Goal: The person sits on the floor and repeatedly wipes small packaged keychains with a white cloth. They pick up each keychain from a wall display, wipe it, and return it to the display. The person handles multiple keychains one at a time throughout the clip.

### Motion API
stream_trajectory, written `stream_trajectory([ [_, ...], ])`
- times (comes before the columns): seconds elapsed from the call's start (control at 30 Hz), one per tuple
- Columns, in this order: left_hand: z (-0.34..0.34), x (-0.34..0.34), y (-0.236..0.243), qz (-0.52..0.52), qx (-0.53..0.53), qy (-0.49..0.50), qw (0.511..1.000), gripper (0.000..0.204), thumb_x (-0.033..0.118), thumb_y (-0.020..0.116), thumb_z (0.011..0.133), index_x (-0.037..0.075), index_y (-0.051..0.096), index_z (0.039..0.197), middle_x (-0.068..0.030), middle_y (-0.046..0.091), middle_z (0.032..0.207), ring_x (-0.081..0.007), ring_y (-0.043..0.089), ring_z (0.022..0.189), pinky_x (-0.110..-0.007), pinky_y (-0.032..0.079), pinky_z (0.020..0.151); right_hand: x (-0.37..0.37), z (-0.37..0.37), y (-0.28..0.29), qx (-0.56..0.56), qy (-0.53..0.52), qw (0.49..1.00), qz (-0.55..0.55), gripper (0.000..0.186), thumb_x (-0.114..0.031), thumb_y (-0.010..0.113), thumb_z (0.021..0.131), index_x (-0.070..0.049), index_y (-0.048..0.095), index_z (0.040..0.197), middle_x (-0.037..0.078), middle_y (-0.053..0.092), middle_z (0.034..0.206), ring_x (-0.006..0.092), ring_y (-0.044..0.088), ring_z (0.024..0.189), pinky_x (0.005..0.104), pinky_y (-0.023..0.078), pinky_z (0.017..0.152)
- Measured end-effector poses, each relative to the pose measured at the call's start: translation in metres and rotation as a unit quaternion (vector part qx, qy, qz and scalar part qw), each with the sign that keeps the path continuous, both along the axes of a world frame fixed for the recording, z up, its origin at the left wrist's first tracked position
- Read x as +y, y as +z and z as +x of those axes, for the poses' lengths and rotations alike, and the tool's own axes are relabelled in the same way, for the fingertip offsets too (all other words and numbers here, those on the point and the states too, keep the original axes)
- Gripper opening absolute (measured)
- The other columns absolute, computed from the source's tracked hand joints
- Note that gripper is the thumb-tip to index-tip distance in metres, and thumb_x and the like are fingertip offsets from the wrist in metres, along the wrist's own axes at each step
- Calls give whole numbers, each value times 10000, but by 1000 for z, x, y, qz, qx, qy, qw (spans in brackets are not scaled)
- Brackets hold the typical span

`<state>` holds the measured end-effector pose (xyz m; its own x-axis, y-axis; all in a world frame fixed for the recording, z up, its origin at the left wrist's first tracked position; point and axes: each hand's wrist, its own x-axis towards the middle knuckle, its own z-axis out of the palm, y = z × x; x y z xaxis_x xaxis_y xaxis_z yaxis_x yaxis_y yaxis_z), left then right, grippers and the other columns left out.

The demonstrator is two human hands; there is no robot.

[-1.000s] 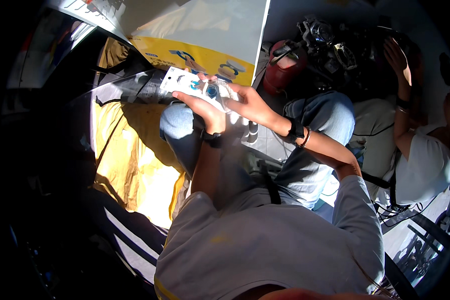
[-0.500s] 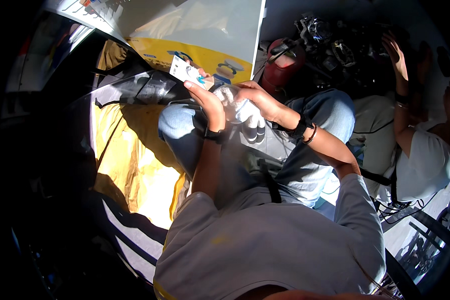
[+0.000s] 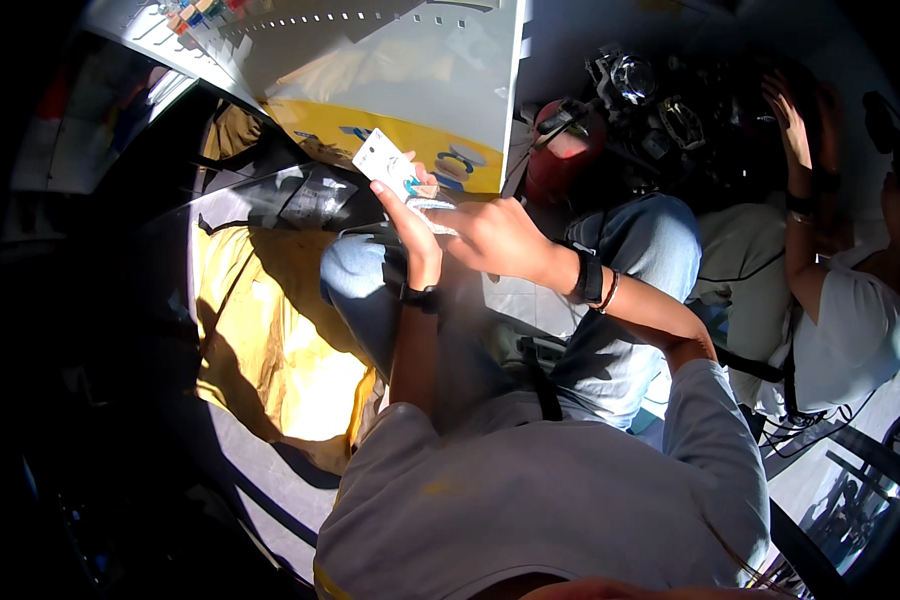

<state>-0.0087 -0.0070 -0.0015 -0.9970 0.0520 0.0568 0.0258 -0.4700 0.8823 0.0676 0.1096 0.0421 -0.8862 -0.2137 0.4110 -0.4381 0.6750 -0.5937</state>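
My left hand [image 3: 417, 232] is closed around a white card [image 3: 379, 157] with a hanging hole, its thumb along the card's near edge. Teal marks or a small teal piece [image 3: 412, 187] show beside the card's lower end. Below the card lies a bunched piece of white knitted fabric [image 3: 432, 209], partly covered by my fingers. My right hand [image 3: 505, 240] presses against this fabric with its fingers curled in, their tips hidden. Both hands are together above my knees, in front of a large white and yellow panel [image 3: 400, 75].
A red rounded container [image 3: 568, 160] stands right of the panel, near a heap of dark and shiny items [image 3: 670, 110]. Yellow sheeting [image 3: 280, 330] lies left of my knee. At the right sits another person [image 3: 835, 335] with one hand raised, cables [image 3: 810, 425] close by.
My right hand has turned over, its back now upward. The white knitted fabric that hung below my hands is gathered up between them. The card is tilted more upright.
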Motion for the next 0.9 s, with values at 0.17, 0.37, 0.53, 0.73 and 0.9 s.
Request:
stream_trajectory([
  [0.17, 1, -10, 19, 55, 17, -93, 994, 824, 693, 203, 913, -30, 443, 1228, -67, 518, 908, -182, 495, 825, -309, 414, 776, 17, -3, 4, -33, 38, 977, -207, 301, -54, 566, 738, -59, 674, 1019, 159, 682, 868, 284, 668, 725, 329, 522, 696],
  [0.37, 17, -3, 23, -10, -46, -147, 988, 714, 565, 224, 976, 20, 243, 1437, -113, 360, 1423, -241, 386, 1283, -356, 302, 1072, 34, -19, 17, -55, 47, 937, -342, 401, -59, 596, 874, 3, 513, 1261, 124, 635, 1133, 171, 613, 987, 291, 455, 878],
  [0.53, 17, -11, 14, -115, -35, -220, 968, 699, 552, 204, 985, 6, 298, 1412, -98, 421, 1366, -189, 429, 1221, -313, 363, 1009, 37, -25, 22, -137, 29, 838, -528, 473, -102, 652, 875, -7, 471, 1302, 38, 629, 1061, 68, 572, 946, 220, 455, 856],
  [0.73, 14, -20, 3, -47, -103, -337, 935, 642, 526, 236, 994, 12, 385, 1348, -92, 539, 1181, -140, 554, 964, -264, 464, 805, 41, -27, 15, -185, 6, 890, -416, 284, -216, 689, 866, 14, 634, 1023, 20, 663, 881, 53, 589, 787, 217, 478, 707],
  [0.9, 8, -6, 8, -238, 120, -219, 939, 377, 275, 543, 931, -10, 470, 1167, -59, 603, 936, -106, 581, 848, -240, 475, 727, 39, -28, 3, -132, -80, 901, -405, 291, -259, 656, 889, 24, 642, 951, 25, 650, 751, 53, 569, 671, 226, 461, 611],
])
